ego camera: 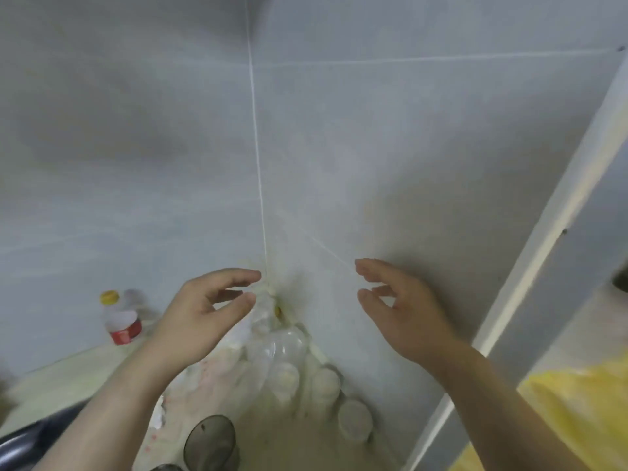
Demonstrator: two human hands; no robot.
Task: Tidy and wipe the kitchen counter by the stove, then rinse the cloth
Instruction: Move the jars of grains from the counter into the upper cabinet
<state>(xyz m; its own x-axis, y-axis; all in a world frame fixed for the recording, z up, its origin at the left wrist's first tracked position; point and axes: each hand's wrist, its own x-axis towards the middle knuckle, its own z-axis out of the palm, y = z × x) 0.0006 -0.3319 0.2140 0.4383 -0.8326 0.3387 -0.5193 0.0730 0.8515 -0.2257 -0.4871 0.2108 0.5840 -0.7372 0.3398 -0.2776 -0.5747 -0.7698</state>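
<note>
My left hand (207, 311) and my right hand (404, 314) hover in the air in front of the tiled wall corner, fingers loosely bent, each empty. Below them, in the corner of the pale counter (61, 375), lies a clear plastic bottle (282, 348) among white lidded tubs (326, 382). A crumpled white plastic bag (210, 372) lies under my left wrist. No cloth is in view.
A bottle with a yellow cap and red label (120, 321) stands at the back left against the wall. A round grey lid (210, 440) sits near the bottom edge. The dark stove edge (20, 440) shows at lower left. Something yellow (574, 413) lies at right past a white frame.
</note>
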